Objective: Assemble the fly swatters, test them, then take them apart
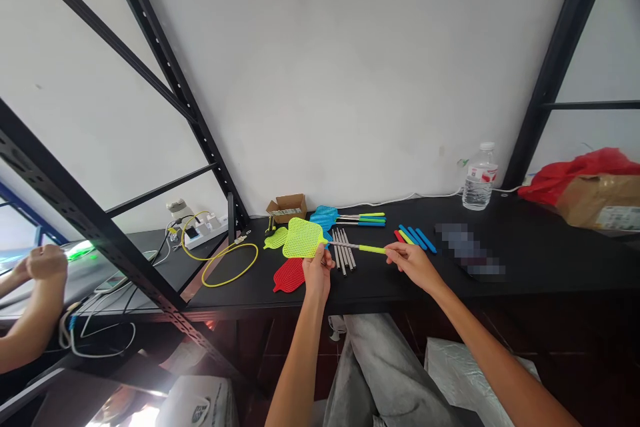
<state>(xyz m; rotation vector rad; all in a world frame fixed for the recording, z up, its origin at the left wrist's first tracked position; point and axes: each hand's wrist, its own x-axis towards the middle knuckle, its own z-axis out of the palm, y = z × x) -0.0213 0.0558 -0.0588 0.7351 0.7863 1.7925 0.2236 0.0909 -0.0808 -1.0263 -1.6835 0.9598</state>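
Yellow-green swatter (303, 237) between outstretched arms (301, 353), left fingers (320, 252) pinching its neck (325, 241), right fingers (395, 250) its handle (372, 249).

The fingers of the right hand (414, 265) hide the handle end of the yellow-green swatter (303, 238), and the left hand (318, 273) covers part of the red swatter head (289, 275). At right on the surface (550, 250), a pixelated object (470, 252) cannot be told, and the print on the bottle (480, 180) is too small. The right edge cuts off the cardboard box (590, 202), the left edge another person's arm (44, 310).
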